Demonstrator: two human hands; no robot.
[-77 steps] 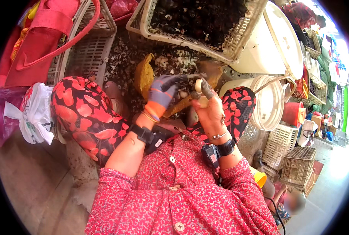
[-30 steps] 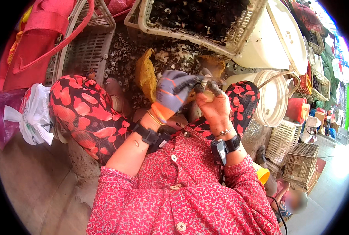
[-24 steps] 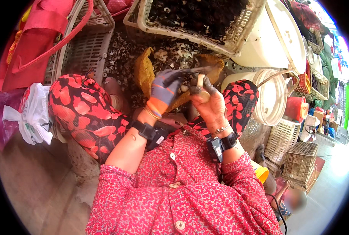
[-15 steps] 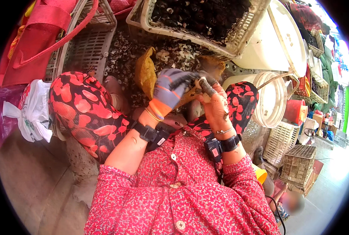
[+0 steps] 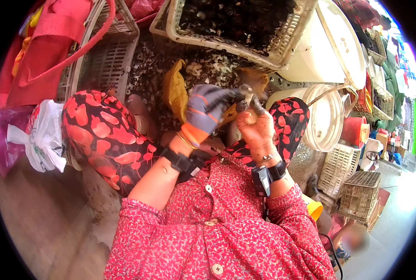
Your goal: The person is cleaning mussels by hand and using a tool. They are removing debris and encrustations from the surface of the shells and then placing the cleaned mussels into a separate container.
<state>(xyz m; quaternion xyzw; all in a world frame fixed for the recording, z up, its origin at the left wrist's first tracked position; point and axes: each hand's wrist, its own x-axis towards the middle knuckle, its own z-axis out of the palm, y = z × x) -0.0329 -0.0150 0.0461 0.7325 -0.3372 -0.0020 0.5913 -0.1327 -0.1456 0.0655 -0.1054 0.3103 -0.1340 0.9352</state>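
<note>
Between the knees, above a litter of broken shell pieces (image 5: 189,65), a small dark shell (image 5: 246,93) is held up close to the chest, probably so the fragments drop onto the heap below and not onto the lap. The left hand (image 5: 203,109) is covered by a grey glove with an orange cuff, fingers curled toward the shell from the left; the glove is judged to be there as protection against sharp edges. The right hand (image 5: 257,128) is bare and closed around the shell from below, thumb and fingers pinched together at its top. Whether a tool is held in either hand cannot be told, since the contact zone is blurred. A white slotted crate (image 5: 282,51) filled with dark shells is set directly ahead, within reach. A white bucket (image 5: 327,119) is parked by the right knee.
</note>
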